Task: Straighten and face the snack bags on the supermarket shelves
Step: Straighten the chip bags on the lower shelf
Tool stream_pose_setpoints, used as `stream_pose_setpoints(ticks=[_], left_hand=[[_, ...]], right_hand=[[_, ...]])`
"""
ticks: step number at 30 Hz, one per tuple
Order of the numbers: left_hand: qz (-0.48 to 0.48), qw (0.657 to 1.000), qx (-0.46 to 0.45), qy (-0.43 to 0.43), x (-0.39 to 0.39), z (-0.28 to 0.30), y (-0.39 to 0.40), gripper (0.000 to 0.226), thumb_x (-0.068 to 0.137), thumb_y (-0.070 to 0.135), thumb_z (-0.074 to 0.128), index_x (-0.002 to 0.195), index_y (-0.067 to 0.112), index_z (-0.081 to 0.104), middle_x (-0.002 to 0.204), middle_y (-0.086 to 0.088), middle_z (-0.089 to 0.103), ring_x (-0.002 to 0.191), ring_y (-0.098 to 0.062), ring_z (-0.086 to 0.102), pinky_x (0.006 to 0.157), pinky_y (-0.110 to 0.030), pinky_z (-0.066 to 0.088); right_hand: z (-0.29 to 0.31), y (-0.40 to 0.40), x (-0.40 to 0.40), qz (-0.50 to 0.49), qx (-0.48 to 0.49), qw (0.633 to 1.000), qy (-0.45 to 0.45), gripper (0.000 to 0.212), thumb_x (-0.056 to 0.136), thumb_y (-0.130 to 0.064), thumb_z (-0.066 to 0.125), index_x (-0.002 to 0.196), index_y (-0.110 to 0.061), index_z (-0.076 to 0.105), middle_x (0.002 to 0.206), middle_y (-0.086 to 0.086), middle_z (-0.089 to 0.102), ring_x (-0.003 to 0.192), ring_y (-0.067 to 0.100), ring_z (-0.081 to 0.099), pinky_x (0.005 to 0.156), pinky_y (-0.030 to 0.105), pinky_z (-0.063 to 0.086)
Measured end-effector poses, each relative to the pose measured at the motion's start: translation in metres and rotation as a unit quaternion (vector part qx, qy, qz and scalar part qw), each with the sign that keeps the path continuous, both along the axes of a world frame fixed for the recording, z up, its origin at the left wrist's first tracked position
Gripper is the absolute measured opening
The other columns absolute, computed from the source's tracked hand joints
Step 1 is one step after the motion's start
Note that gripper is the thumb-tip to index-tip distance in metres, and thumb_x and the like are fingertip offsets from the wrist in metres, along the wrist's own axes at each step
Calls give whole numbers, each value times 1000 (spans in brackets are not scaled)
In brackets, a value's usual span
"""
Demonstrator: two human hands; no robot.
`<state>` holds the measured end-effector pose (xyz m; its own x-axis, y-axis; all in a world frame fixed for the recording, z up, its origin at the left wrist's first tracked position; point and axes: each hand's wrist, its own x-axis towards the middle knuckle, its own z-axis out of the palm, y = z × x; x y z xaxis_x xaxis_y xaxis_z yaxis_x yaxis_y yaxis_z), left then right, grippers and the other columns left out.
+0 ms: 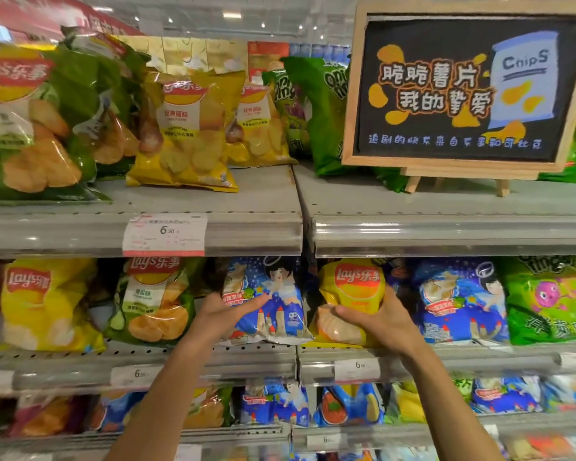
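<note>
On the middle shelf [140, 357] a blue snack bag [276, 314] with a cartoon castle stands upright; my left hand [223, 311] holds its left side, thumb across the front. Right beside it a yellow Lay's bag [353, 287] stands facing out, and my right hand [376, 321] grips its lower front, fingers wrapped round its right edge. Both bags sit near the joint between two shelf sections.
The same shelf carries a yellow Lay's bag [44, 301], a green Lay's bag [153, 301], another blue bag [463, 304] and a green bag [552, 301]. Above stand more chip bags and a chalkboard sign [463, 88] on an easel. Price tags line the shelf edges.
</note>
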<state>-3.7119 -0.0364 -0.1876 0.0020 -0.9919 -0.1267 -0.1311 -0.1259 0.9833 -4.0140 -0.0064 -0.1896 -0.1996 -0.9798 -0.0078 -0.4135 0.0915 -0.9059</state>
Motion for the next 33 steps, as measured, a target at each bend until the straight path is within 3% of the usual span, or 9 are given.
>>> stream_pose_setpoints(ticks=[5, 9, 11, 13, 17, 21, 26, 30, 33], left_hand=[[16, 999, 46, 21, -5, 10, 1, 32, 68, 25, 90, 91, 11, 74, 78, -1, 77, 65, -7, 73, 45, -14, 49], [-5, 998, 43, 55, -6, 13, 14, 39, 72, 13, 87, 107, 5, 71, 91, -8, 78, 80, -18, 76, 55, -20, 56], [4, 997, 28, 77, -5, 14, 20, 44, 71, 10, 86, 112, 5, 69, 95, -10, 77, 85, -21, 76, 61, -25, 59], [25, 996, 4, 87, -4, 15, 25, 49, 69, 12, 87, 114, 7, 68, 98, -9, 77, 89, -22, 75, 67, -29, 61], [61, 993, -41, 96, -12, 13, 29, 49, 66, 13, 90, 109, 12, 68, 91, -3, 78, 82, -17, 76, 59, -24, 59], [57, 994, -57, 69, -37, 7, 30, 57, 60, 12, 93, 110, 13, 66, 96, -5, 78, 85, -18, 76, 67, -31, 61], [15, 997, -27, 69, -76, 9, 23, 61, 50, 19, 98, 103, 15, 67, 85, -1, 78, 76, -16, 76, 55, -26, 58], [3, 997, -52, 64, -113, 8, 22, 81, 37, 42, 100, 107, 20, 67, 96, -1, 78, 87, -19, 76, 78, -43, 62], [30, 994, -89, 53, -137, 2, 22, 87, 35, 51, 97, 111, 25, 63, 101, 1, 76, 92, -20, 74, 85, -49, 59]], right_hand=[[0, -5, 0, -32, 2, 999, -12, 70, 62, -41, 95, 121, -20, 65, 111, 1, 73, 104, 20, 69, 97, 44, 56], [7, -2, 2, -39, -23, 999, 17, 66, 63, -40, 95, 119, -19, 66, 105, -1, 73, 101, 19, 69, 87, 34, 55], [14, 1, 2, -52, -44, 997, 40, 68, 64, -42, 94, 120, -16, 66, 106, 2, 73, 100, 21, 69, 87, 36, 55], [23, 7, 1, -62, -66, 995, 49, 68, 65, -43, 93, 120, -16, 66, 108, 3, 74, 99, 21, 68, 88, 37, 55], [36, 26, -11, -80, -80, 991, 74, 67, 64, -44, 93, 118, -15, 64, 104, 4, 73, 96, 24, 68, 84, 39, 56], [32, 57, -38, -120, -83, 986, 75, 59, 64, -41, 94, 113, -19, 70, 87, -5, 68, 83, 17, 63, 67, 27, 46], [16, 93, -69, -152, -89, 983, 52, 59, 64, -34, 95, 114, -16, 69, 87, -8, 69, 78, 8, 63, 65, 21, 45], [5, 112, -87, -168, -89, 981, 31, 63, 63, -33, 95, 118, -17, 67, 101, 3, 74, 95, 24, 68, 82, 34, 49], [0, 124, -98, -184, -92, 978, 34, 61, 64, -32, 95, 116, -17, 68, 101, 4, 74, 93, 24, 67, 79, 33, 46]])
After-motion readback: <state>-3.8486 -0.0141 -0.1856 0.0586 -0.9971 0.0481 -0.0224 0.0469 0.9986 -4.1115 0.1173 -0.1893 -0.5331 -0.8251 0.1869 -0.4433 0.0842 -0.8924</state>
